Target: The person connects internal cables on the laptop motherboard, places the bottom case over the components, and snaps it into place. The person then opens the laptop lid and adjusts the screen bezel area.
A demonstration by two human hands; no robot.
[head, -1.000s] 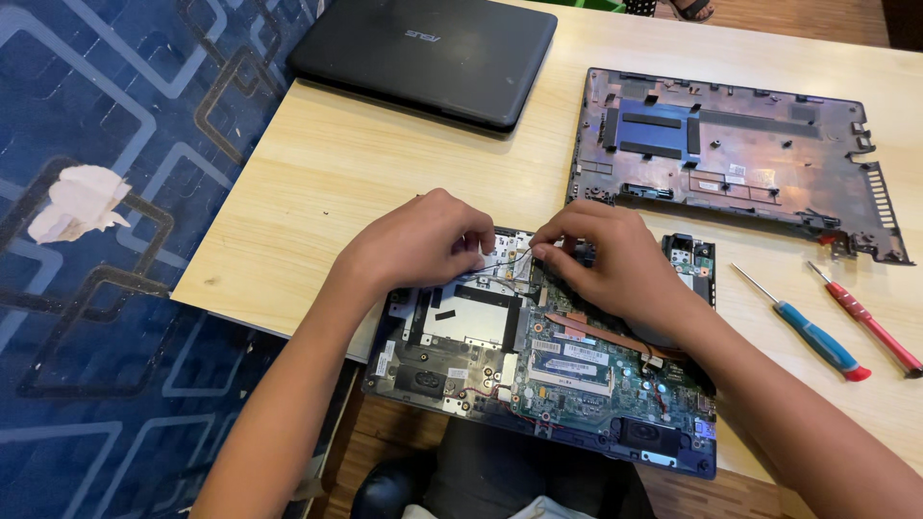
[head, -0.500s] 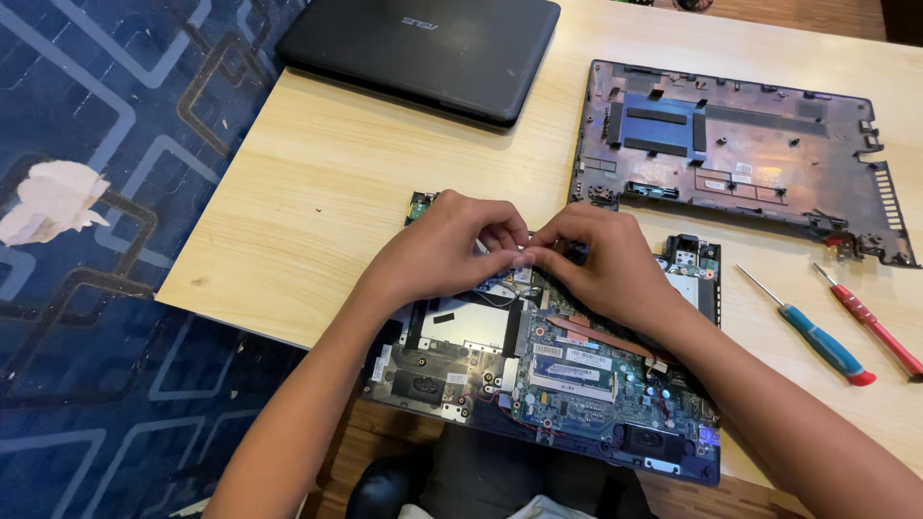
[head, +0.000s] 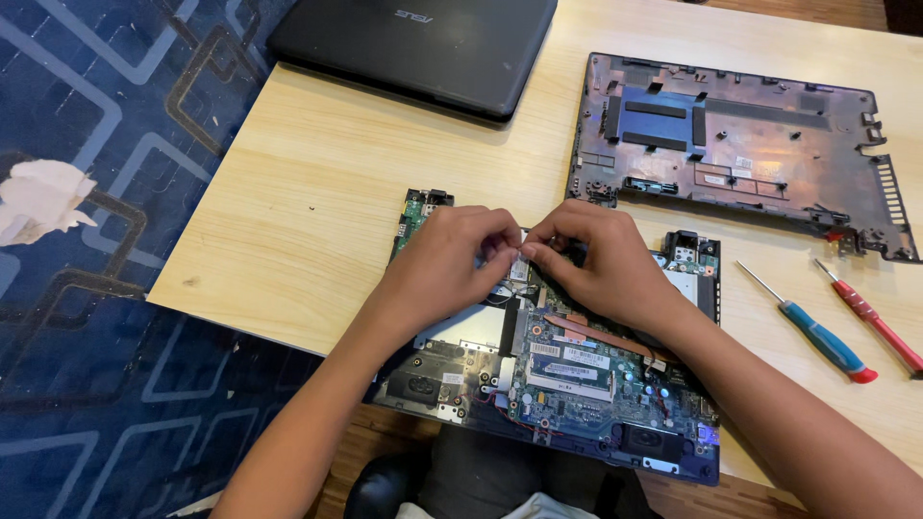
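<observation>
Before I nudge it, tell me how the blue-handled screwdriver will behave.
The blue-handled screwdriver would probably roll, since its handle looks round and it lies loose on the smooth wooden table. It likely stays stiff, with a thin metal shaft. It looks light, so a small push should shift it.

Both forearms come up from the bottom edge, bare to the elbow, and slant inward so the wrists converge near the middle of the view. The left hand [head: 450, 258] lies knuckles up, its fingers curled and bunched forward, thumb tucked beneath them. The right hand [head: 601, 258] mirrors it, back of the hand upward, fingers bent and drawn to a pinch. The fingertips of the two hands meet, touching or nearly so, between them. Both wrists sit low and roughly level; the right forearm runs off toward the lower right corner.
</observation>
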